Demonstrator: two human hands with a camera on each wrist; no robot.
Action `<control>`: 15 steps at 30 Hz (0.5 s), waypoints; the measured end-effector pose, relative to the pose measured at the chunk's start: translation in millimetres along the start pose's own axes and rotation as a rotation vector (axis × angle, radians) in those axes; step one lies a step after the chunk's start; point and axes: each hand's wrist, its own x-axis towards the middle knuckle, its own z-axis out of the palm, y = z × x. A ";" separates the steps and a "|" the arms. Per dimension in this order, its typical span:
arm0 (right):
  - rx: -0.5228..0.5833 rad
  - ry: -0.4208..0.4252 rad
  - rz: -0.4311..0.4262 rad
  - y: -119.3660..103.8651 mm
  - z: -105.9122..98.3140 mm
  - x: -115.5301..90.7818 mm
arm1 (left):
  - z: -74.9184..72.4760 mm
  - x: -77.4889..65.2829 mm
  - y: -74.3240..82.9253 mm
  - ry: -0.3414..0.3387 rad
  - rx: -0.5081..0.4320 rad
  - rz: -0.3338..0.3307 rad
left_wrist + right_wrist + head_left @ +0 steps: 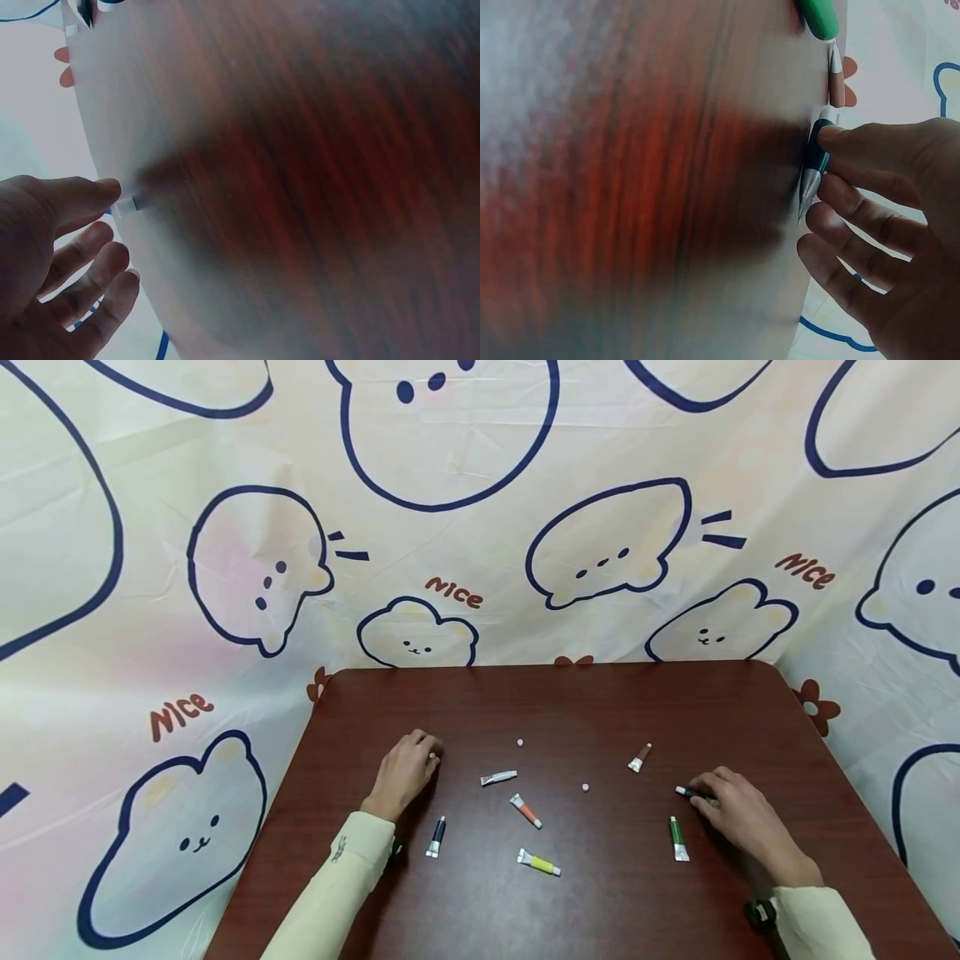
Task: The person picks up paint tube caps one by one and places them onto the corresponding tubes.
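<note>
My left hand (405, 772) is over the left part of the table, thumb and forefinger at a small white cap (126, 206). In the left wrist view the cap sits right at the thumb tip, and the other fingers curve loosely below. On the right side, my right hand (738, 810) pinches a dark teal paint tube (814, 161) between thumb and fingers. Its white cap end (681, 791) points left in the head view, while the hand covers most of the tube. Near this hand lie a green paint tube (678, 839) and a brown paint tube (640, 757).
Around the middle of the brown table (600, 910) lie a white paint tube (498, 777), an orange one (526, 811) and a yellow one (538, 862). A dark blue tube (436, 837) is near the left forearm. Two small white caps (520, 742) lie apart, farther back.
</note>
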 end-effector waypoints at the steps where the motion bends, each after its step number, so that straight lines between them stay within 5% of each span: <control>1: 0.001 0.002 0.005 -1.0 -0.6 -0.8 | 0.0 -0.1 -0.3 0.004 0.005 0.001; 15: 0.011 0.050 0.021 -17.0 -1.0 -17.2 | 3.0 -1.9 -3.9 0.028 0.124 0.004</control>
